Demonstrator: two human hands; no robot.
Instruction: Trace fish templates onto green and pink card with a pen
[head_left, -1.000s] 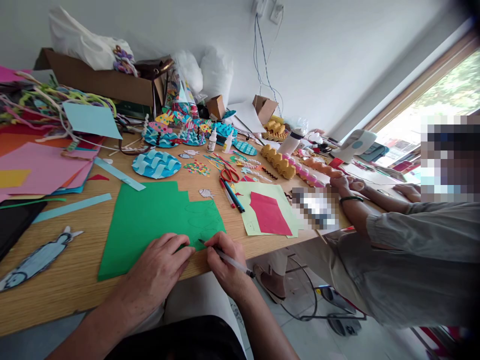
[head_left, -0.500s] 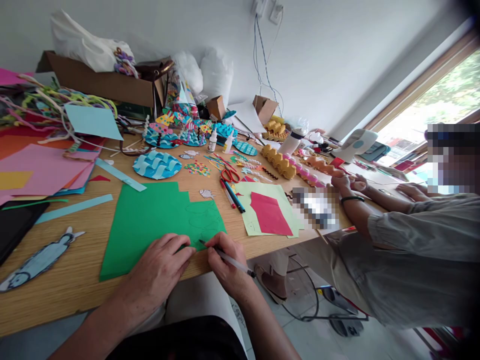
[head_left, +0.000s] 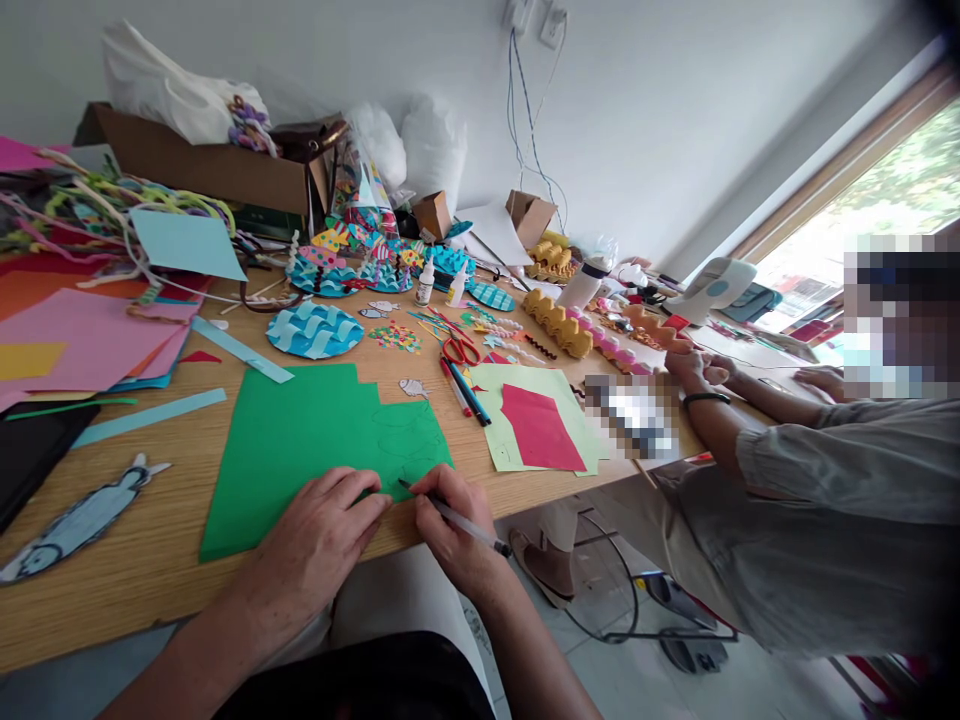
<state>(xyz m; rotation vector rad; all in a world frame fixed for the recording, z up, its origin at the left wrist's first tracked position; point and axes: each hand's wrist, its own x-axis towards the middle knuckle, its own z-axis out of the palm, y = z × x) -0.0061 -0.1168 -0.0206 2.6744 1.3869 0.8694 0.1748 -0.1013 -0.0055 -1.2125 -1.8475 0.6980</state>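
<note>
A sheet of green paper (head_left: 300, 430) with notched upper corners lies at the table's front edge, thin curved outlines drawn on its right part. My left hand (head_left: 322, 520) rests on its lower edge, the fingers lying on the paper and holding nothing. In my right hand (head_left: 457, 520) is a pen (head_left: 469, 527) with a clear barrel, its dark tip touching the green paper near the drawn lines. Just beyond the paper lie a small fish cutout (head_left: 413, 388), a red marker (head_left: 455, 388) and a blue marker (head_left: 471, 395).
Red-handled scissors (head_left: 460, 350) and glue bottles (head_left: 424, 283) stand farther back. Light-green paper (head_left: 491, 430) bears a red piece (head_left: 536, 425). A blue paper fish (head_left: 75, 525) and coloured sheets (head_left: 90, 340) lie left. At right, a co-worker's hands (head_left: 694, 370) are over the table.
The co-worker's head and hands at the right have shifted slightly left. My hands, the pen and the green paper look almost unmoved.
</note>
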